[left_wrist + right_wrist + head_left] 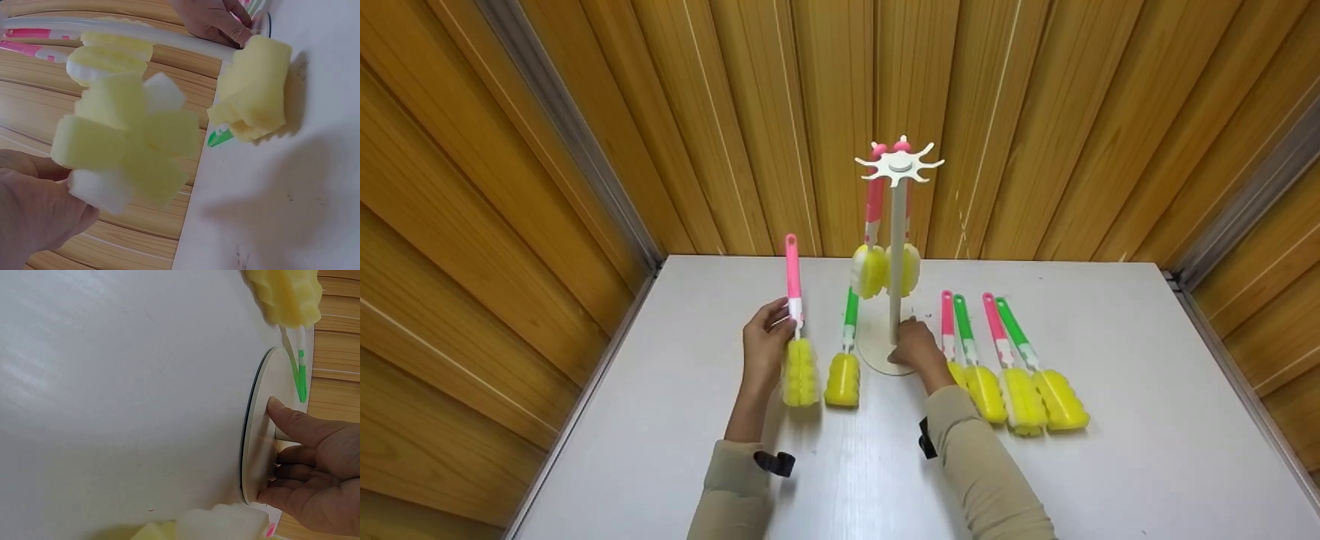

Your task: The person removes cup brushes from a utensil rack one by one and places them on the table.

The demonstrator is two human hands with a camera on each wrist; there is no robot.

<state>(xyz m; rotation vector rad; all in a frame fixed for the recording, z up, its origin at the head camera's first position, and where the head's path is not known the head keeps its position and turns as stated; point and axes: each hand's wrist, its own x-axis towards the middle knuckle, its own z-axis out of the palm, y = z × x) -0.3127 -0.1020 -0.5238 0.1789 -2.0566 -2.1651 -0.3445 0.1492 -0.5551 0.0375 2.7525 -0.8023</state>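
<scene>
My left hand (765, 337) pinches a sponge bottle brush (801, 373) by the white neck under its pink handle, the yellow sponge head hanging down. In the left wrist view that brush's head (129, 138) shows end-on, yellow with white lobes. My right hand (919, 346) is at the foot of a white stand (897, 255), fingers curled about the pole's bottom and thumb on the round base (263, 433). Two pink-handled brushes (870, 270) hang from the far hooks of the star-shaped top (900, 163). Between my hands lies a green-handled brush (844, 379).
Right of the stand, several pink- and green-handled brushes (1024, 401) lie side by side on the white table (1140, 480), one partly hidden by my right arm. Wood-patterned walls (780, 90) rise behind the table and on both sides.
</scene>
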